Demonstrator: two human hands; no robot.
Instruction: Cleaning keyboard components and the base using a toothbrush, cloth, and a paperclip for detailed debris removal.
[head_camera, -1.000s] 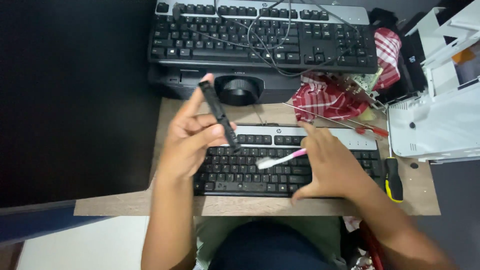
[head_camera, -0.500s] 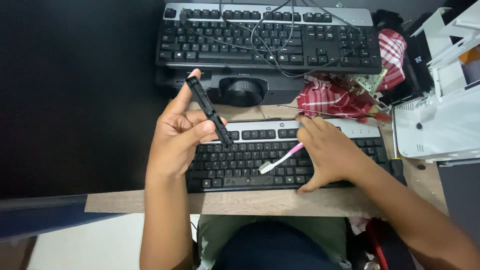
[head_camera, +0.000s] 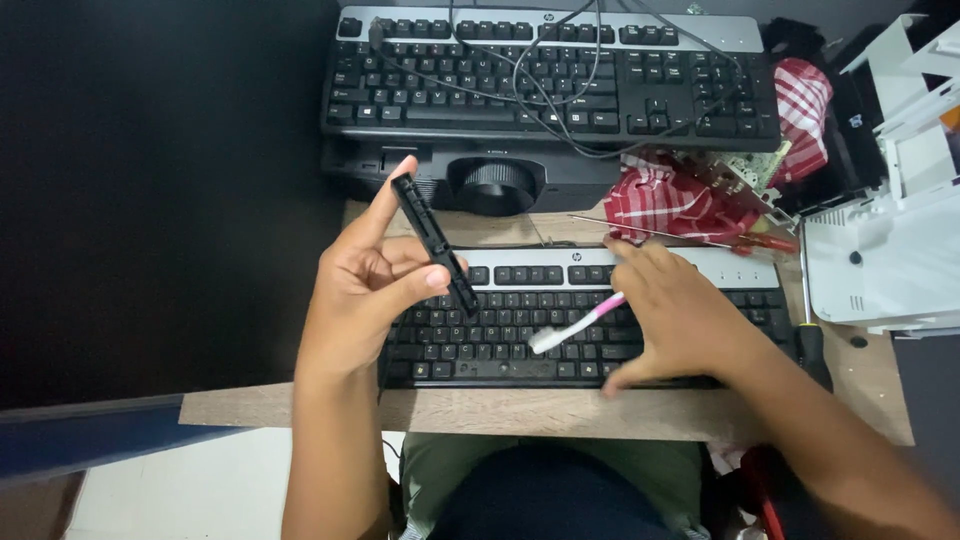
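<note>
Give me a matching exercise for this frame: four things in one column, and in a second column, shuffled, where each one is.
Things:
1. black strip
2. toothbrush
3. checked cloth
4. cables

Places:
A. draped over the far keyboard
B. held up in the left hand
C. beyond the near keyboard, at its right end
D. in the right hand, head over the near keyboard's keys

Pairs: 1-B, 2-D, 3-C, 4-A
</note>
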